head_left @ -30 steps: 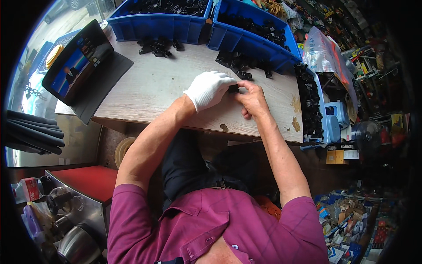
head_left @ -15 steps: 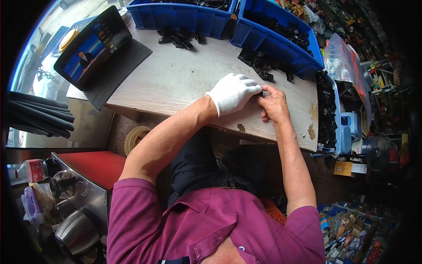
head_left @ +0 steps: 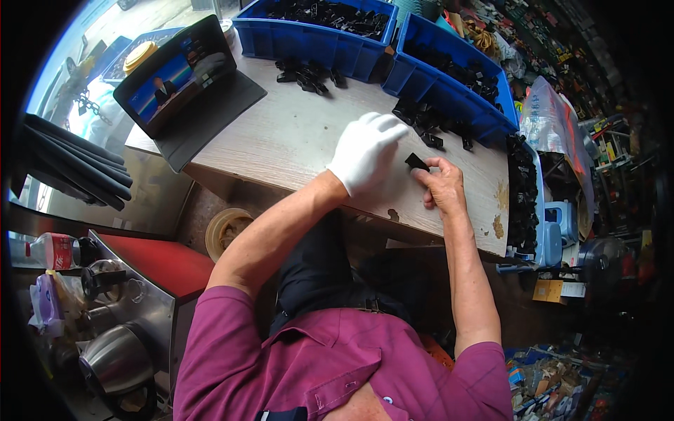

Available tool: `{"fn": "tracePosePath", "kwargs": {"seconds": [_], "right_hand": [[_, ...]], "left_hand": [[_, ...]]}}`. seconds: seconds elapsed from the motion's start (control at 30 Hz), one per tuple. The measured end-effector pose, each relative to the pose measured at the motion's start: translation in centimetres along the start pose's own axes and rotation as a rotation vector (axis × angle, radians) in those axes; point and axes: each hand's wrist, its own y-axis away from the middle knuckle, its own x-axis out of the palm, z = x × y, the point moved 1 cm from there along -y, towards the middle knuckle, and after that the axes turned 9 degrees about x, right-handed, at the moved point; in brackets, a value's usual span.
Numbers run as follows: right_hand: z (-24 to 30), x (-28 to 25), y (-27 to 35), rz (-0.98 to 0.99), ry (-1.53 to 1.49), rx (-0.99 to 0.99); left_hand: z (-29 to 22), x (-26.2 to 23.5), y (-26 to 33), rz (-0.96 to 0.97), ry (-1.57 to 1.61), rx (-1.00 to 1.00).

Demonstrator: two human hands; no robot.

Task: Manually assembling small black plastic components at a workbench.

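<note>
My right hand (head_left: 442,186), bare, pinches a small flat black plastic piece (head_left: 417,162) between thumb and fingers, just above the table. To its left is my left hand (head_left: 366,156) in a white knit glove, apart from the piece. Its fingers are bent, but the thumb side is blurred and the palm is turned away, so I cannot see whether anything is in it. Loose black parts (head_left: 425,126) lie in a heap beyond my right hand. A second heap of black parts (head_left: 306,76) sits farther back and to the left.
Two blue bins (head_left: 309,43) (head_left: 449,91) of black parts line the table's back. A bin of black parts (head_left: 521,196) stands at the right edge. On the left is a tablet (head_left: 175,77) in a folding case. A steel kettle (head_left: 121,359) sits at lower left.
My hands have moved apart: the gloved left hand has drawn away to the left, and the black piece now shows in my right fingers. The whole view has shifted slightly.
</note>
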Motion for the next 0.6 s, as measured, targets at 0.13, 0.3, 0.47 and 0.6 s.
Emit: {"fn": "tracePosePath", "kwargs": {"seconds": [0.13,0.3,0.47,0.6], "right_hand": [[-0.1,0.8,0.2,-0.022,-0.059,-0.052],[0.0,0.9,0.2,-0.044,-0.071,-0.043],[-0.1,0.5,0.5,-0.056,-0.112,-0.066],[-0.3,0.7,0.3,-0.039,-0.142,-0.087]], "left_hand": [[7.9,-4.0,0.7,-0.239,-0.468,-0.184],[13.6,-6.4,3.4,0.162,-0.791,-0.391],[12.7,-6.4,3.4,0.095,-0.827,-0.227],[12.9,-6.5,3.5,0.175,-0.734,-0.192]]}}
